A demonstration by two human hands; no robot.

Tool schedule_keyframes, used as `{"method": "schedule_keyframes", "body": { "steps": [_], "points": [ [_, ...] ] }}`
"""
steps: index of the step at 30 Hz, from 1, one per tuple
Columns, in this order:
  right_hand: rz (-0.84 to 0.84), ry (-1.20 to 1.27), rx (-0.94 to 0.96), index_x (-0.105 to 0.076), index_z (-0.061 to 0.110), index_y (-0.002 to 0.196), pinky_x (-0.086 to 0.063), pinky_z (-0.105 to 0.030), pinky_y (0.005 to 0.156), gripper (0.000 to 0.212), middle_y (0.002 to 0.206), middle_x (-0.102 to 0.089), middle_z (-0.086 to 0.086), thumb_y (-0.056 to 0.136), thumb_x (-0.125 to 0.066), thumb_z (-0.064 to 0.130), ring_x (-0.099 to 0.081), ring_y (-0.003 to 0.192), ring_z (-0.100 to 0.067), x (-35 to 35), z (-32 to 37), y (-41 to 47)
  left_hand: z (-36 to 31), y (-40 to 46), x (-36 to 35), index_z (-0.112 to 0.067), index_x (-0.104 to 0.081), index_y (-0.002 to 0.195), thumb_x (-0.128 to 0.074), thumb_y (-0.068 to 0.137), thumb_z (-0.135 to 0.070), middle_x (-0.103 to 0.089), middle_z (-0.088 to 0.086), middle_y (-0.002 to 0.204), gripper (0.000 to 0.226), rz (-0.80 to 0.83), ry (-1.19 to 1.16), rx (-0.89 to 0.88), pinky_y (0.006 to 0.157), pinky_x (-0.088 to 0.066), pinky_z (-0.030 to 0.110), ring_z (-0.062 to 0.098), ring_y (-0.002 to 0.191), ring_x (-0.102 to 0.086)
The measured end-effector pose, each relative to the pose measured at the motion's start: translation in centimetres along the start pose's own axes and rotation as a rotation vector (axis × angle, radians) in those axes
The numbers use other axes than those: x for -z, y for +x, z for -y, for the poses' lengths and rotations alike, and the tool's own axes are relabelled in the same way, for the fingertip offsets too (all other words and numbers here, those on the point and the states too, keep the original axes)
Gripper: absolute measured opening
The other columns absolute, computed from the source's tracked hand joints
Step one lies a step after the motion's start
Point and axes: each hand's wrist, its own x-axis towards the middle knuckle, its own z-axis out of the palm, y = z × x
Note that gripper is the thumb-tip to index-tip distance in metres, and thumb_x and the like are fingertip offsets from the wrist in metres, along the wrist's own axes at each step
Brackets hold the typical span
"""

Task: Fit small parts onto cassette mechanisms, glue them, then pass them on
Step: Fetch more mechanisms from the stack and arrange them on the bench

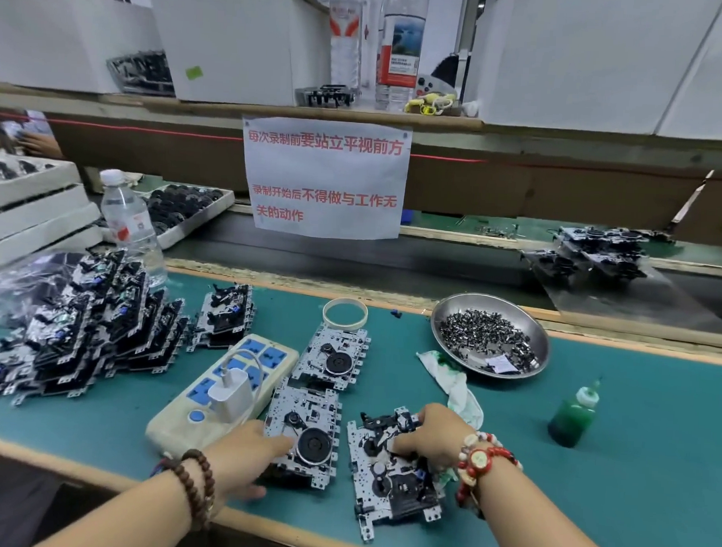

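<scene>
Our right hand (431, 435) pinched the near-right cassette mechanism (396, 473) while our left hand (248, 454) lay flat-fingered on its left neighbour (302, 436), and we judged a careless reach right could topple the glue bottle (572, 415).

The mat (590, 469) is plain teal, edged in pale wood, and the mechanisms (305, 432) on it are silvery perforated plate with black wheels and parts — a few in the stack (84, 327) show blue specks. The power strip (222, 387) is cream with bright blue sockets and a white charger (232, 394), the glue bottle (572, 415) is deep green with a white cap, the rag (453, 385) white stained green, and the bowl (489, 334) shiny steel holding dark grey bits. The sign (324, 176) is white with red characters — the left wrist (193, 485) wears brown beads, the right wrist (481, 460) red and white ones.
</scene>
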Motion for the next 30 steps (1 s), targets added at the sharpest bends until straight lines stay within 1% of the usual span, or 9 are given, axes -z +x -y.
{"method": "schedule_keyframes", "body": {
  "steps": [2, 5, 7, 11, 17, 21, 26, 28, 30],
  "points": [
    [0.004, 0.013, 0.006, -0.046, 0.013, 0.074, -0.037, -0.018, 0.049, 0.032, 0.069, -0.048, 0.002, 0.079, -0.067, 0.035, -0.048, 0.062, -0.012, 0.3, -0.1, 0.0, -0.1, 0.1, 0.2, -0.006, -0.028, 0.14, -0.045, 0.097, -0.026, -0.049, -0.001, 0.109, 0.051, -0.035, 0.251, -0.074, 0.076, -0.053, 0.031, 0.017, 0.092, -0.053],
    [0.028, 0.053, 0.023, -0.048, 0.012, 0.08, -0.04, -0.018, 0.053, 0.03, 0.074, -0.05, 0.002, 0.081, -0.065, 0.036, -0.046, 0.061, -0.009, 0.6, -0.4, 0.1, -0.3, 0.5, 0.4, -0.008, -0.029, 0.136, -0.038, 0.099, -0.031, -0.052, 0.001, 0.103, 0.045, -0.022, 0.491, -0.129, 0.06, -0.049, 0.018, 0.007, 0.06, -0.051],
    [0.036, 0.109, 0.039, -0.051, 0.012, 0.089, -0.045, -0.022, 0.064, 0.029, 0.083, -0.054, 0.001, 0.081, -0.065, 0.036, -0.05, 0.069, -0.011, 0.8, -0.5, -0.1, -0.5, 0.7, 0.6, -0.008, -0.03, 0.134, -0.038, 0.099, -0.032, -0.054, 0.0, 0.092, 0.043, 0.0, 0.574, -0.146, 0.057, -0.047, 0.015, 0.005, 0.057, -0.049],
    [-0.066, 0.264, 0.137, -0.048, 0.014, 0.092, -0.04, -0.02, 0.056, 0.027, 0.083, -0.054, 0.001, 0.081, -0.068, 0.029, -0.051, 0.068, -0.012, 1.9, 0.1, -0.8, -0.5, 1.2, 1.1, -0.01, -0.033, 0.133, -0.042, 0.097, -0.033, -0.053, -0.002, 0.091, 0.043, 0.0, 0.636, -0.163, 0.053, -0.046, 0.012, 0.003, 0.061, -0.052],
    [-0.494, 0.448, 0.514, -0.05, 0.022, 0.088, -0.044, -0.028, 0.072, 0.027, 0.084, -0.057, 0.001, 0.076, -0.075, 0.02, -0.053, 0.076, -0.015, 2.0, 0.5, -1.4, -0.3, 1.3, 1.3, -0.012, -0.039, 0.13, -0.052, 0.093, -0.03, -0.053, -0.006, 0.075, 0.043, -0.041, 0.56, -0.218, 0.046, -0.04, 0.01, 0.0, 0.056, -0.049],
    [-0.618, 0.255, 0.755, -0.045, 0.037, 0.089, -0.035, -0.009, 0.072, 0.05, 0.09, -0.052, 0.014, 0.07, -0.08, 0.008, -0.05, 0.081, -0.009, -1.1, -0.3, -1.2, -0.5, 1.6, 1.4, -0.014, -0.04, 0.132, -0.052, 0.093, -0.032, -0.058, -0.005, 0.088, 0.045, -0.068, 0.596, -0.238, 0.056, -0.041, 0.011, 0.0, 0.064, -0.049],
    [-0.68, -0.201, 1.006, -0.047, 0.025, 0.1, -0.03, -0.002, 0.083, 0.09, 0.096, -0.042, 0.011, 0.026, -0.092, 0.005, -0.042, 0.08, -0.006, -1.5, -3.5, -0.6, -1.0, 1.6, 1.6, -0.014, -0.042, 0.13, -0.052, 0.092, -0.033, -0.048, -0.012, 0.074, 0.044, -0.055, 0.611, -0.252, 0.056, -0.041, 0.011, -0.004, 0.06, -0.047],
    [-0.66, -0.386, 1.017, -0.045, 0.029, 0.106, -0.037, -0.003, 0.078, 0.08, 0.1, -0.04, 0.013, 0.039, -0.088, 0.027, -0.041, 0.085, -0.002, -1.4, -4.2, -1.2, -1.2, 1.7, 1.5, -0.014, -0.043, 0.129, -0.052, 0.092, -0.034, -0.049, -0.011, 0.074, 0.043, -0.065, 0.621, -0.258, 0.073, -0.047, 0.016, 0.0, 0.069, -0.054],
    [-0.695, -0.538, 1.009, -0.04, 0.036, 0.108, -0.041, -0.003, 0.066, 0.046, 0.102, -0.037, 0.017, 0.071, -0.06, 0.054, -0.037, 0.086, 0.002, -1.2, -4.4, -2.5, -1.2, 1.8, 1.3, -0.016, -0.043, 0.129, -0.053, 0.091, -0.035, -0.052, -0.01, 0.073, 0.043, -0.078, 0.641, -0.255, 0.094, -0.043, 0.026, 0.006, 0.078, -0.058]
  ]
}}
